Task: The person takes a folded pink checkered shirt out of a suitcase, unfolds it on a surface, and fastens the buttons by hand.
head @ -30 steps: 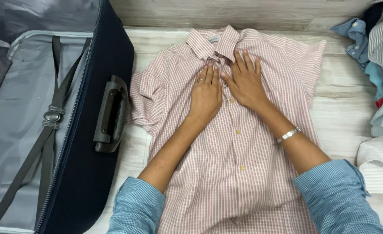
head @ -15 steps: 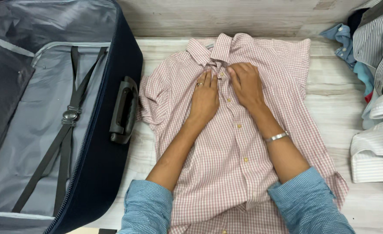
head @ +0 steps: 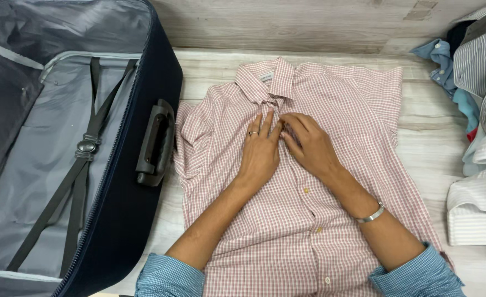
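Note:
A pink-and-white checked button-up shirt (head: pixel 342 110) lies flat, collar away from me, on a pale wood-grain surface. My left hand (head: pixel 259 151), wearing a ring, rests flat on the shirt's chest just left of the button placket. My right hand (head: pixel 309 146), with a silver bracelet at the wrist, touches the placket beside it, its fingers curled in and pinching the fabric near a button below the collar. Both my sleeves are blue checked.
An open dark blue suitcase (head: pixel 122 209) with grey lining, straps and a grey side handle (head: pixel 155 143) lies to the left, touching the shirt's sleeve. A heap of striped and blue shirts (head: pixel 482 137) sits at the right edge. A wood-look wall runs behind.
Both hands have slid down the shirt front, away from the collar. My right hand's fingers went from spread flat to curled on the placket. The view shifted slightly.

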